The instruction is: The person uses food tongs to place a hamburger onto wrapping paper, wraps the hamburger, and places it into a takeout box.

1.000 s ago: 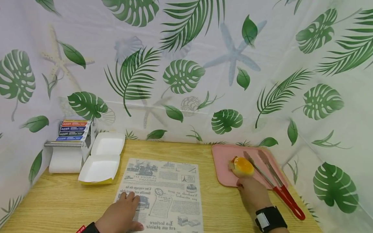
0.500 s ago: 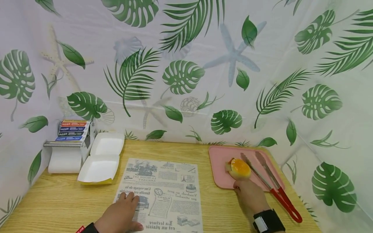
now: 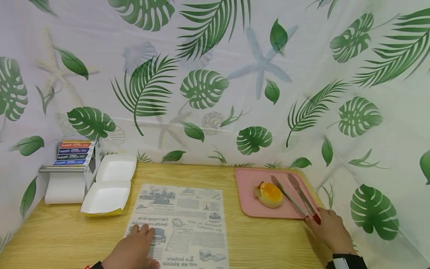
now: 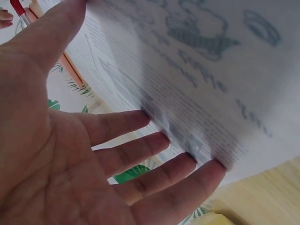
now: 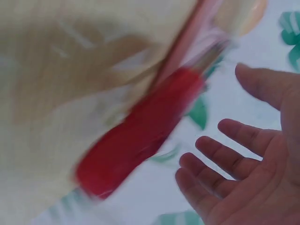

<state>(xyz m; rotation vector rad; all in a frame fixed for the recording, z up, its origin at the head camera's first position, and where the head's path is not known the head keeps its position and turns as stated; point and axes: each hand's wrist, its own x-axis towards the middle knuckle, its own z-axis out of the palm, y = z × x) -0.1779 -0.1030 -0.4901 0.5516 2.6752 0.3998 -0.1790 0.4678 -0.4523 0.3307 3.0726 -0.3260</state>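
Observation:
My left hand (image 3: 131, 248) rests with straight, spread fingers on a newspaper-print sheet of paper (image 3: 184, 224); in the left wrist view its fingertips (image 4: 159, 140) touch the sheet. My right hand (image 3: 330, 229) is over the red-handled tongs (image 3: 295, 198), whose metal arms lie across a pink tray (image 3: 246, 205). In the right wrist view the fingers (image 5: 234, 152) are extended and apart from the red handle (image 5: 140, 131), holding nothing. A burger with a glossy bun (image 3: 271, 195) sits on the tray, left of the tongs. In the head view my right hand hides most of the red handles.
An open white takeaway box (image 3: 107, 196) with a yellow outside stands left of the paper. Behind it, at the far left, is a dispenser (image 3: 72, 155) with a white roll (image 3: 65, 188). A leaf-print curtain (image 3: 201, 142) borders the wooden table (image 3: 188, 172).
My right hand has moved right, from the near edge of the burger to the tongs' handles. The head view has turned slightly right. My left hand stays on the paper.

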